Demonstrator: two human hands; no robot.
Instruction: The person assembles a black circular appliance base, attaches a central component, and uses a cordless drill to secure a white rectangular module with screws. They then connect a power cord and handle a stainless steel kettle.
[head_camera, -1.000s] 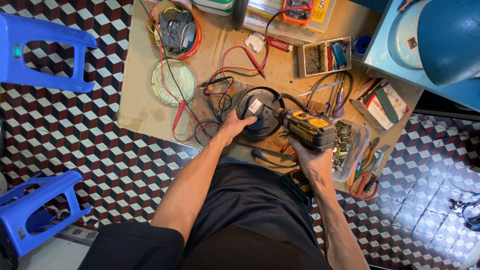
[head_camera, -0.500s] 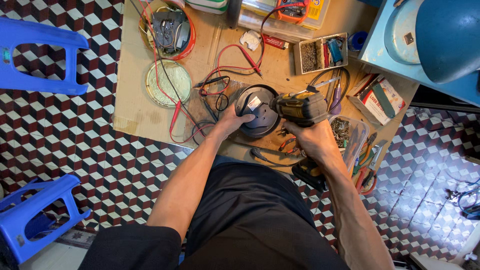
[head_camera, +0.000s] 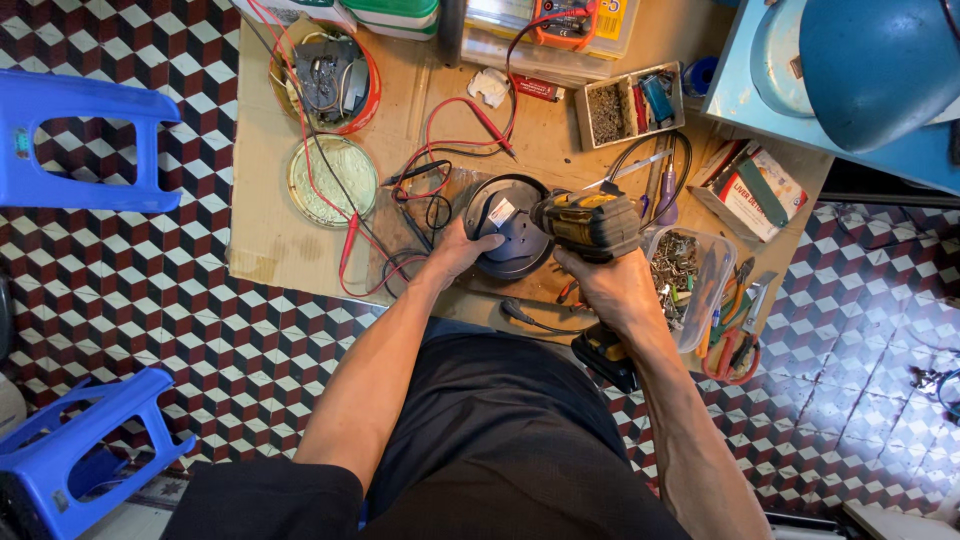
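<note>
A round black appliance base (head_camera: 512, 232) lies bottom-up on a sheet of cardboard (head_camera: 270, 240) on the floor. My left hand (head_camera: 458, 250) grips its left rim. My right hand (head_camera: 610, 285) holds a black and yellow cordless drill (head_camera: 588, 222), whose nose points at the base from the right. The drill's battery pack (head_camera: 606, 358) shows below my wrist.
Red and black test leads (head_camera: 440, 150) trail across the cardboard from a meter (head_camera: 565, 18) at the top. A clear tub of screws (head_camera: 690, 280), pliers (head_camera: 740, 320), a small parts box (head_camera: 632, 105), a round lid (head_camera: 332, 180) and blue stools (head_camera: 70, 140) surround the spot.
My right hand has turned the drill and brought it in over the right side of the black base. My left hand stays on the base's rim.
</note>
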